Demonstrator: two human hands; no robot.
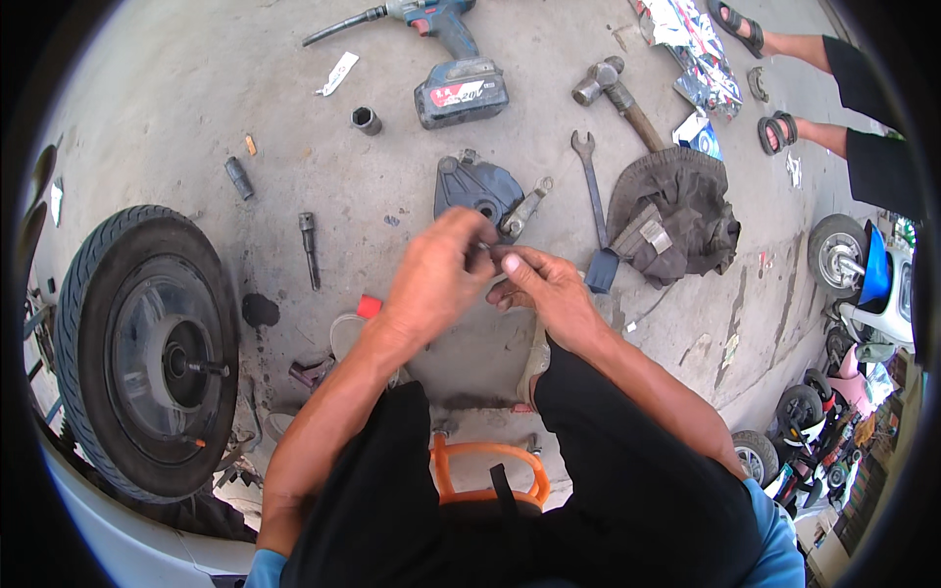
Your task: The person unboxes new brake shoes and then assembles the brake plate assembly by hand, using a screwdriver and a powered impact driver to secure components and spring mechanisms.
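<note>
My left hand [439, 267] and my right hand [557, 294] meet in front of my knees, fingers bent and closed together. Between the fingertips there seems to be something small and dark, too hidden to name. Just beyond them a dark grey brake plate [461, 186] lies on the ground. A metal lever arm [529, 206] sticks out at its right side. To the right of the hands lies an open-ended wrench [591, 186], beside a dark crumpled cloth bag [676, 216].
A wheel with tyre [147, 353] stands at the left. Around lie a cordless impact wrench [461, 88], a socket [366, 121], a long socket [309, 250] and a hammer [618, 98]. Another person's sandalled foot [779, 132] is at upper right; parked scooters [872, 265] stand at the right.
</note>
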